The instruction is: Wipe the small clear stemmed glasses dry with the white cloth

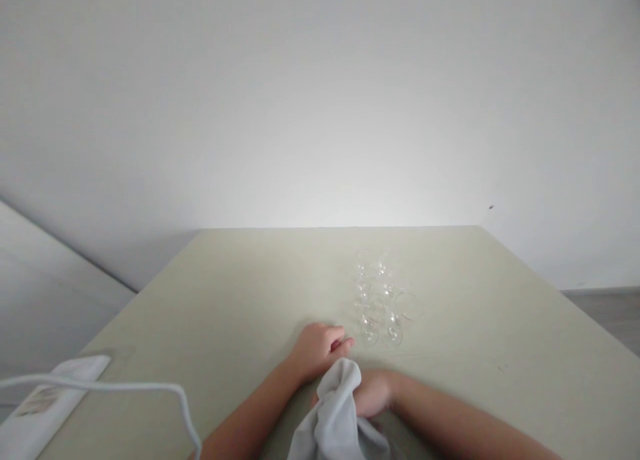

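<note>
The largest field is the plain white wall (320,100), which fills the upper half of the view and bears one small dark speck (491,207) at the right. Below it lies the pale cream rectangular surface (240,293), its far edge meeting the wall and its right edge bordering a strip of grey floor (613,317).

We see both bare forearms entering from the bottom edge and converging near the middle of the surface. Between them rises the soft white cloth (334,413), bunched and upright, its upper fold lying just below the left hand (320,347) and against the right hand (374,391). The right hand grasps the cloth; its fingers are largely covered by the fabric. The left hand rests palm down on the surface with its fingers (344,344) curled inward, and we cannot tell whether they pinch the top of the cloth or lie free.

At the lower left corner sits a flat white rectangular box (45,407), crossed by a thin white cable (125,385) that bends down toward the bottom edge.

A cluster of small clear glasses (383,299) stands just beyond and to the right of the left fingertips, the nearest glass close to them but apart.
</note>
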### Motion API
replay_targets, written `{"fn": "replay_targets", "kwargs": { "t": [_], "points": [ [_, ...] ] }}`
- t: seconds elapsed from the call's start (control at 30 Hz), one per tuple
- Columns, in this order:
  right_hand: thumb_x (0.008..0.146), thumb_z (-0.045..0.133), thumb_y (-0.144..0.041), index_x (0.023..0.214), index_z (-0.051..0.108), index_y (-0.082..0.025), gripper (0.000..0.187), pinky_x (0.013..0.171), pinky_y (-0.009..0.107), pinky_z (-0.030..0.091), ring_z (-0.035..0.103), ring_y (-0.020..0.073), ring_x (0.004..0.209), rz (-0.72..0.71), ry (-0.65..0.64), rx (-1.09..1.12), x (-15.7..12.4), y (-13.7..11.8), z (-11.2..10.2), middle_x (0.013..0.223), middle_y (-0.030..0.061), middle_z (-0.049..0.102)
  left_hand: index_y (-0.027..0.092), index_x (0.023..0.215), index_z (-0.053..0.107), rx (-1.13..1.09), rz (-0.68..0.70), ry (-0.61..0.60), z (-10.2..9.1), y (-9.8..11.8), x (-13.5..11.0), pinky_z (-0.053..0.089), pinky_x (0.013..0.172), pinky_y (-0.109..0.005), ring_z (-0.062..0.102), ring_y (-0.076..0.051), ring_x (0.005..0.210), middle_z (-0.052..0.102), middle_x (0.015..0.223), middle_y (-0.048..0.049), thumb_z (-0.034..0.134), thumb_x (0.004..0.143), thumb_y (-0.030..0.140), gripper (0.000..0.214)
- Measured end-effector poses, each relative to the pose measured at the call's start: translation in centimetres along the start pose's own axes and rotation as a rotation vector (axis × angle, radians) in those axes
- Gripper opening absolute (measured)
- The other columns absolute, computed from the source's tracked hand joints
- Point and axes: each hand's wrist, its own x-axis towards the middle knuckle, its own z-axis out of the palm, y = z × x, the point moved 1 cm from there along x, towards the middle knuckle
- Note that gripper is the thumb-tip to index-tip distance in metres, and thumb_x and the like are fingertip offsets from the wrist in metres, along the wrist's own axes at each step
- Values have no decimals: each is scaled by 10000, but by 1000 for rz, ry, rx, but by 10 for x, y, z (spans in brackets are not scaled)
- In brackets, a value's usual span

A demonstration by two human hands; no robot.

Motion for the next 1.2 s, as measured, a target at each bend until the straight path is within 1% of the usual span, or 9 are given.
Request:
{"fn": "replay_targets", "kwargs": {
  "t": [0.03, 0.13, 0.43, 0.6, 0.73, 0.8, 0.97, 1.1, 1.2],
  "points": [
    [794, 590, -264, 832, 595, -168, 104, 727, 238, 501, 593, 146, 735, -78, -61, -4, 0, -4, -1, 786, 8, 647, 177, 591, 514, 10, 10, 5, 1, 0, 0, 152, 541, -281, 333, -99, 492, 424, 513, 34, 434, 900, 481, 441],
    [813, 554, -235, 839, 601, -168, 86, 754, 213, 483, 593, 136, 774, -188, -67, -4, -2, -11, -3, 788, 6, 640, 186, 620, 556, 30, 23, 30, 1, 1, 1, 170, 552, -280, 371, -115, 515, 493, 552, 12, 436, 901, 478, 423],
    [791, 564, -141, 804, 608, -160, 50, 827, 239, 478, 597, 146, 797, -92, -46, -22, -5, -14, -2, 754, -8, 649, 185, 650, 575, 29, -11, 45, -5, 7, 1, 187, 545, -275, 409, -117, 520, 517, 554, 10, 411, 923, 442, 409],
    [821, 541, -144, 823, 606, -142, 65, 812, 232, 471, 596, 129, 814, -165, -58, -28, -4, -16, -4, 793, -3, 646, 178, 638, 550, 29, 47, -13, -12, 6, -1, 191, 542, -270, 400, -103, 526, 502, 561, 21, 407, 923, 438, 412],
    [829, 549, -159, 787, 609, -166, 73, 901, 243, 446, 586, 135, 871, -224, -32, -17, -5, -12, -3, 772, -12, 635, 182, 638, 554, 63, 53, -21, -11, 7, -3, 193, 543, -273, 395, -105, 527, 520, 567, 17, 394, 923, 451, 424],
    [819, 567, -163, 769, 610, -171, 66, 920, 254, 439, 574, 144, 887, -204, 27, -25, -6, -12, -3, 756, -10, 626, 185, 627, 562, 93, 57, -28, -7, 7, -2, 192, 545, -279, 392, -111, 527, 539, 572, 8, 385, 921, 477, 451],
    [767, 645, -205, 775, 615, -155, 59, 859, 286, 471, 574, 167, 873, -70, 119, 34, -8, -9, -2, 779, 7, 624, 193, 582, 582, 175, 59, -7, 3, 4, 0, 190, 550, -292, 400, -130, 529, 586, 573, -24, 353, 920, 520, 523],
    [765, 662, -278, 816, 613, -123, 170, 779, 274, 487, 585, 152, 839, -41, 110, 177, -9, -2, -1, 827, 21, 635, 193, 596, 609, 195, 87, 11, 1, 6, 0, 208, 550, -286, 423, -133, 527, 617, 591, -40, 307, 936, 521, 560],
    [764, 674, -306, 854, 613, -103, 230, 760, 281, 494, 591, 158, 850, 16, 73, 205, -10, 0, -2, 876, 42, 647, 191, 600, 621, 198, 89, 12, -3, 9, -1, 221, 544, -279, 432, -130, 513, 626, 595, -46, 297, 941, 518, 573]
  ]
}}
